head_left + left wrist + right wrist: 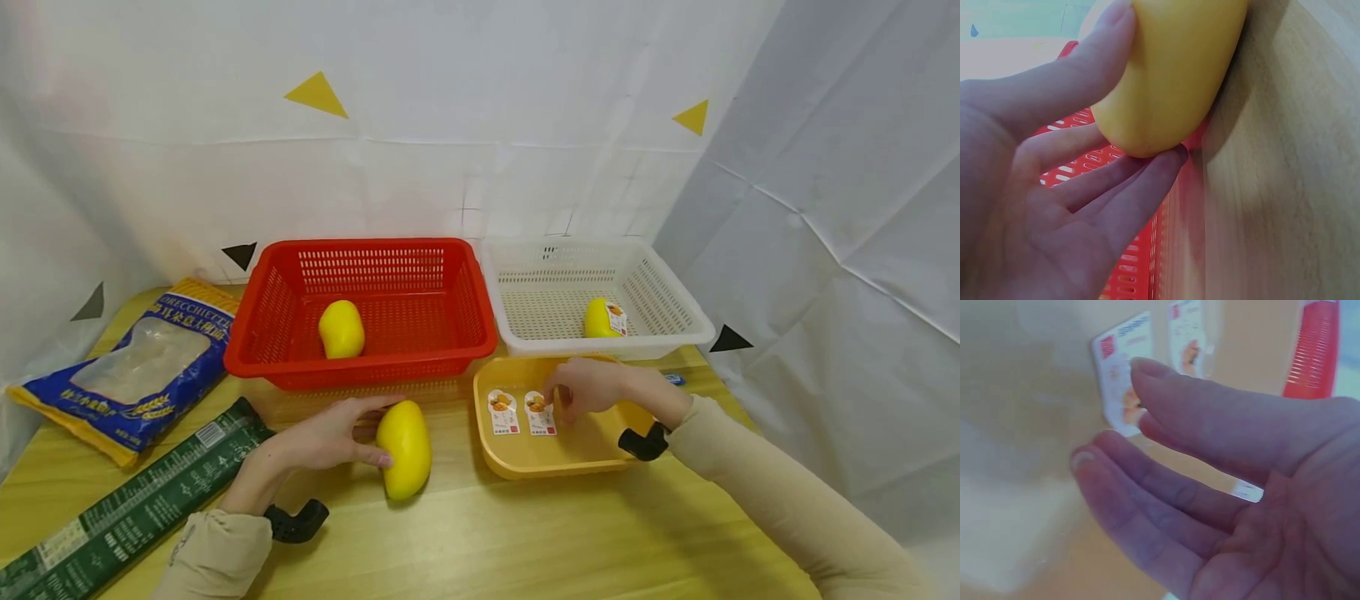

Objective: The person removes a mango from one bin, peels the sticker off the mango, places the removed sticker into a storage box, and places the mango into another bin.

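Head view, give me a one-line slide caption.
Left hand holds a mango on the table while right hand reaches for stickers in the yellow tray.

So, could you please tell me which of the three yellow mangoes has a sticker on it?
The mango in the white basket; the other two show none.

From my seat, the mango (405, 448) under my left hand (330, 435) sits centre, with the perforated basket (360, 367) at its 12 o'clock holding a second mango (341, 328). At 3 o'clock lies the tray (517, 467) with two labels (521, 412) in it, my right hand (588, 387) just beside them. Behind the tray stands another basket (675, 329) containing a labelled mango (604, 318); at 9 o'clock lie a pasta bag (135, 371) and a long packet (135, 500).
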`<state>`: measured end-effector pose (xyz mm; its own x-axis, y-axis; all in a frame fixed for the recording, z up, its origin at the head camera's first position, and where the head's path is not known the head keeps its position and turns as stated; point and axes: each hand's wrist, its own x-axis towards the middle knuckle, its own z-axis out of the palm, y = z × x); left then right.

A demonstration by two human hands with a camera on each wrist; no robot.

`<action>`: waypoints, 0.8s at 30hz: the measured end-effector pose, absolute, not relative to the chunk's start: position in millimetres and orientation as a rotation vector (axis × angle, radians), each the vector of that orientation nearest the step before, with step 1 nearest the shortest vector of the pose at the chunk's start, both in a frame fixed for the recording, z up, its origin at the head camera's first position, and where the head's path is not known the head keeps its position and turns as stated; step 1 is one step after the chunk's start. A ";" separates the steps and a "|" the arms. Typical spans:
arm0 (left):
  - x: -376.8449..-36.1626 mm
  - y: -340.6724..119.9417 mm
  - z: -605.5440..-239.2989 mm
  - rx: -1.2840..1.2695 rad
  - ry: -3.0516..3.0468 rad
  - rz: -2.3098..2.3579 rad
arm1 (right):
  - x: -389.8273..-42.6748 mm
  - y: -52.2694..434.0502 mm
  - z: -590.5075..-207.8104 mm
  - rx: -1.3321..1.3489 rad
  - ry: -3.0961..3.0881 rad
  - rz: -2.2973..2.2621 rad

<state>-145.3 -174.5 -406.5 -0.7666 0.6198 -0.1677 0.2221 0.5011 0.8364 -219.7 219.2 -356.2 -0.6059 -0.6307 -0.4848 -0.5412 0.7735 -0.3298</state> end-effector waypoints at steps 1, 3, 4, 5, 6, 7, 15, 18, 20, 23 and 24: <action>-145.2 -174.4 -406.1 0.693 2.299 1.184 | -218.6 219.9 -354.2 -0.866 2.371 -0.204; -145.0 -174.2 -405.4 0.695 2.301 1.179 | -216.1 221.5 -350.0 -0.873 2.373 -0.217; -144.9 -174.0 -405.1 0.695 2.299 1.180 | -214.5 222.2 -347.4 -0.875 2.377 -0.224; -144.8 -174.0 -404.9 0.694 2.298 1.178 | -212.8 222.9 -344.9 -0.876 2.383 -0.231; -144.6 -174.0 -404.7 0.694 2.297 1.178 | -210.8 223.4 -342.4 -0.890 2.388 -0.241; -144.6 -174.2 -404.7 0.694 2.295 1.178 | -208.7 223.9 -340.2 -0.907 2.395 -0.257; -144.5 -175.1 -404.8 0.701 2.290 1.167 | -183.8 209.1 -328.8 -1.072 2.528 -0.540; -144.7 -175.7 -405.9 0.694 2.292 1.163 | -174.1 193.4 -328.8 -1.108 2.608 -0.720; -145.0 -176.1 -406.8 0.694 2.295 1.157 | -167.1 179.6 -329.2 -1.073 2.644 -0.812; -145.2 -176.6 -407.8 0.704 2.293 1.155 | -155.7 155.5 -331.4 -0.986 2.634 -0.904; -145.2 -176.6 -407.9 0.706 2.291 1.157 | -151.8 147.5 -332.6 -0.969 2.625 -0.910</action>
<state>-145.2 -176.6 -407.9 -0.7542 0.6317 -0.1795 0.2304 0.5105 0.8285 -151.8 147.5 -332.6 -0.7654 -0.6431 0.0249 -0.5206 0.5959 -0.6114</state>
